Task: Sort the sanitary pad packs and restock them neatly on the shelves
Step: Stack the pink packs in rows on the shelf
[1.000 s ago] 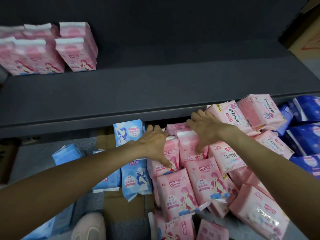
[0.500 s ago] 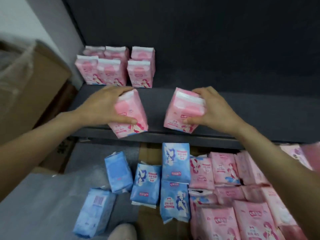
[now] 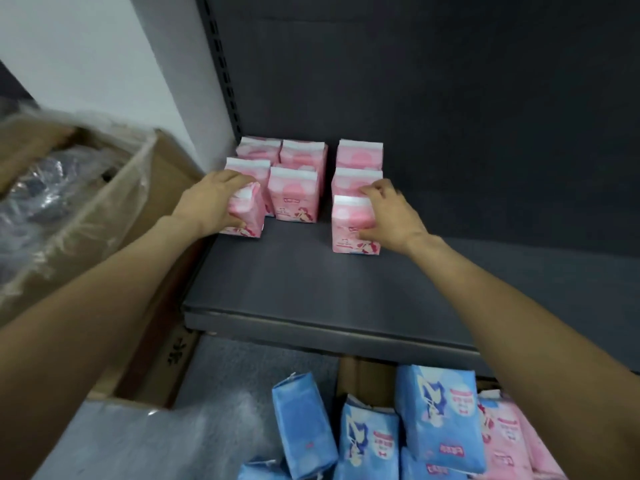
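Several pink pad packs (image 3: 294,194) stand upright in rows at the back left of the dark shelf (image 3: 329,292). My left hand (image 3: 211,202) grips a pink pack (image 3: 246,216) standing on the shelf at the front of the left row. My right hand (image 3: 389,216) holds another pink pack (image 3: 351,225) upright in front of the right row, fingers curled over its top and side. On the floor below lie blue packs (image 3: 440,417) and more pink packs (image 3: 509,441).
An open cardboard box (image 3: 114,209) lined with clear plastic stands left of the shelf, against a white wall. The shelf's perforated upright (image 3: 221,64) rises at the back left. Flat cardboard (image 3: 363,379) lies under the floor packs. Most of the shelf to the right is bare.
Both hands carried their pink packs from the shelf's front edge back to the rows and set them upright on the shelf. The camera moved closer and leftwards.
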